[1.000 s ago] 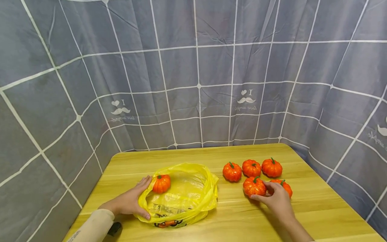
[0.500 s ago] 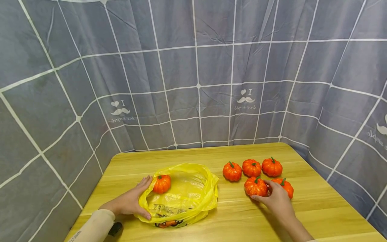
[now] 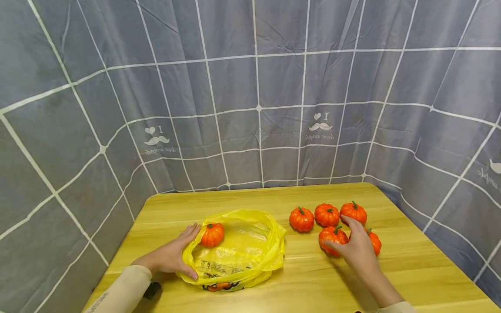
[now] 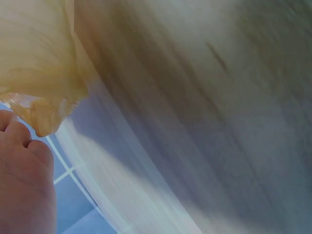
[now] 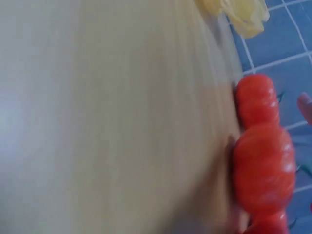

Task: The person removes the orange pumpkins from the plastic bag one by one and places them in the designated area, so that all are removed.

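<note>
A yellow plastic bag [image 3: 274, 256] stands with its mouth spread wide, and one small orange pumpkin [image 3: 213, 237] lies inside at its left. My left hand [image 3: 172, 254] rests spread against the bag's left side, thumb at the near rim. On the right, my right hand [image 3: 358, 248] is spread around the front pumpkin [image 3: 329, 234], thumb in front of it and fingers raised behind. In the right wrist view a fingertip [image 5: 306, 107] shows apart from the large near pumpkin [image 5: 263, 168]. The left wrist view shows the left hand [image 4: 24, 180] beside the bag [image 4: 39, 48].
Behind the front pumpkin stand three more in a row, the left one [image 3: 302, 219], the middle one [image 3: 326, 215] and the right one [image 3: 354, 212]. Another pumpkin [image 3: 374, 242] is partly hidden by the right hand. A grey checked curtain [image 3: 242, 95] surrounds the wooden table [image 3: 235, 198].
The right hand has loosened from the front pumpkin, its fingers lifting and spreading. That pumpkin has shifted slightly right. The left hand and bag look nearly unchanged.
</note>
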`<state>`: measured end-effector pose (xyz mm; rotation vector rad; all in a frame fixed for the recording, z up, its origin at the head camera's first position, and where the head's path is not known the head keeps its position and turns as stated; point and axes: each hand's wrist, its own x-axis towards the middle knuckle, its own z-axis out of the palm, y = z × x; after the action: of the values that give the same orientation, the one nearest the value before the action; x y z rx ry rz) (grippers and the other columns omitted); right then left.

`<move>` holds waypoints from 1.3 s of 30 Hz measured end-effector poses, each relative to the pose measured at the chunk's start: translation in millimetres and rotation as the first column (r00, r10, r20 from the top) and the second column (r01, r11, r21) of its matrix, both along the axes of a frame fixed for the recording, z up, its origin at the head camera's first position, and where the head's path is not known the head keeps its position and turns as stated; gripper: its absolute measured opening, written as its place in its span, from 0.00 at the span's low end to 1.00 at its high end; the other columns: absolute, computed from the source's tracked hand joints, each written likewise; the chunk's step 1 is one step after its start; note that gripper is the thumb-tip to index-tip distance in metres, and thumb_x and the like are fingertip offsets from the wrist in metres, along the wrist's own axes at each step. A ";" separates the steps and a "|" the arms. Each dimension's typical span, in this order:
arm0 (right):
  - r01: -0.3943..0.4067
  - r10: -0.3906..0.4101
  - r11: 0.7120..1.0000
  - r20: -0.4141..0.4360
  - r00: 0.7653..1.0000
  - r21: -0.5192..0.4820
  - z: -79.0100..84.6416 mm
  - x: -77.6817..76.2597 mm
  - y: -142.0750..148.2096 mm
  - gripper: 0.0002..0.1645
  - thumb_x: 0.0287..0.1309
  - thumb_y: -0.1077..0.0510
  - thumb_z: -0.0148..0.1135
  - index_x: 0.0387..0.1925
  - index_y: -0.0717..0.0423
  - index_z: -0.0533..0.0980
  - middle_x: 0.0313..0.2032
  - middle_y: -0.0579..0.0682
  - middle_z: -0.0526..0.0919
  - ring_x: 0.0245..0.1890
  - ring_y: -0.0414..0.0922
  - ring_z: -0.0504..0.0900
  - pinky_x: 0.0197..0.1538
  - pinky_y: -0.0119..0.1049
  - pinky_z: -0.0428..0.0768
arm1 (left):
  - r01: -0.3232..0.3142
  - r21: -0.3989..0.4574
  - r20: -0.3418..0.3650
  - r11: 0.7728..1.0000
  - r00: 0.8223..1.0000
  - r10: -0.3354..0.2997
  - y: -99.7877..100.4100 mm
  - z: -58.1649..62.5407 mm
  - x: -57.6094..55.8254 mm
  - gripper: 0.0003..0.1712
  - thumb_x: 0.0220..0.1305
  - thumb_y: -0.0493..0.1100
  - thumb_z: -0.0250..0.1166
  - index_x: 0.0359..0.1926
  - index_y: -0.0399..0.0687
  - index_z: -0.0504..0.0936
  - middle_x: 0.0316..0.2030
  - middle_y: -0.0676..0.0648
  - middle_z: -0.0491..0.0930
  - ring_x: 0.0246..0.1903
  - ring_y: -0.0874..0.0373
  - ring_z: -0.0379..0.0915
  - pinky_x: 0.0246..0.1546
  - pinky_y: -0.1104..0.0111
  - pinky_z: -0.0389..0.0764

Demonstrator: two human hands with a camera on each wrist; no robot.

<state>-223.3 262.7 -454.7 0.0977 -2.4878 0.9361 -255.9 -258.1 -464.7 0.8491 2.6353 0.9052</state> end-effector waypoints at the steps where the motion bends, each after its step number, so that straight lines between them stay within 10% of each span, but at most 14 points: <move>1: -0.011 0.011 1.000 0.002 1.000 0.000 2.9 -1.2 -3.0 0.56 0.38 0.51 0.86 0.66 0.71 0.68 0.61 0.68 0.72 0.61 0.65 0.70 0.61 0.63 0.68 | 0.000 0.001 0.002 1.000 1.000 0.000 0.0 0.5 0.0 0.79 0.40 0.61 0.83 0.79 0.34 0.41 0.77 0.30 0.33 0.74 0.30 0.28 0.67 0.33 0.43; 22: -0.241 0.248 0.968 0.107 0.963 -0.075 11.0 -33.5 -89.3 0.51 0.40 0.48 0.85 0.66 0.59 0.74 0.62 0.62 0.77 0.63 0.61 0.74 0.60 0.58 0.75 | 0.000 0.005 0.009 1.000 1.000 0.000 1.0 -1.4 -0.8 0.79 0.40 0.61 0.83 0.79 0.35 0.42 0.77 0.31 0.33 0.75 0.31 0.27 0.68 0.35 0.42; 39: -0.453 0.500 0.860 0.214 0.839 -0.235 16.9 -50.1 -163.0 0.45 0.48 0.49 0.81 0.66 0.59 0.74 0.64 0.58 0.75 0.64 0.58 0.73 0.63 0.47 0.73 | 0.000 0.034 0.019 0.999 1.000 -0.001 2.4 -0.8 -0.6 0.79 0.39 0.59 0.84 0.79 0.33 0.42 0.77 0.30 0.33 0.74 0.30 0.26 0.67 0.34 0.41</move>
<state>-273.5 99.8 -437.8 0.5992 -2.6644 1.4569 -256.4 -255.7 -465.5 0.8445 2.6106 0.9557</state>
